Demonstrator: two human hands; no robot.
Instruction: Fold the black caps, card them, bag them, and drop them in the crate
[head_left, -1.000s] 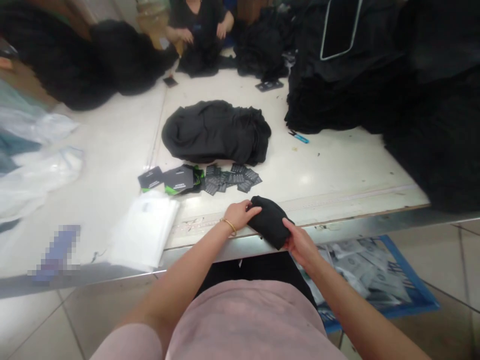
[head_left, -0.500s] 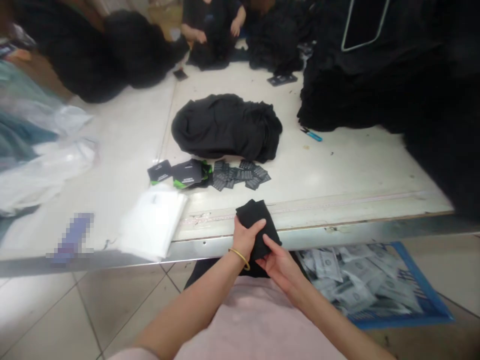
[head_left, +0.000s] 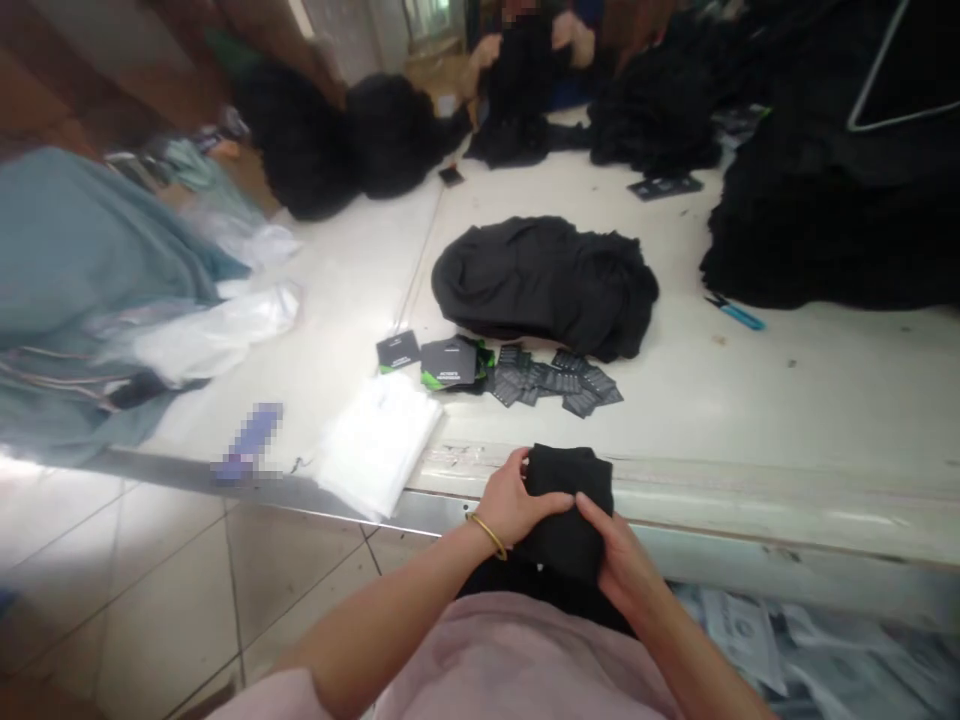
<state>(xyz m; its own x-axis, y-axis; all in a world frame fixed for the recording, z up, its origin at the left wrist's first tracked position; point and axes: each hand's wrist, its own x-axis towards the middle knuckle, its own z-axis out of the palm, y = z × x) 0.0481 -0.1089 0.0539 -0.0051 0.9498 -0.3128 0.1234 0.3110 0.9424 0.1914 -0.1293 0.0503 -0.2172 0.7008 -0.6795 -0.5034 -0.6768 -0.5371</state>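
Between both hands is a folded piece of black fabric, held at the front edge of the white table. My left hand grips its left side, thumb lying across the top. On its right side, my right hand holds on with the thumb on top and the fingers hidden beneath. The two thumb tips almost meet over the cloth. Just beyond lie small dark tags and black printed cards with green corners. A stack of white plastic bags sits left of my left hand.
A heap of black cloth lies mid-table. Blue thread snips rest near a large black garment pile on the right. Grey-green fabric covers the left end. Filled clear packets lie below the table edge. Another person stands across the table.
My view has swung left, so the table's contents appear further right. The folded black fabric has turned flatter toward me, and my thumbs have come together on top of it.
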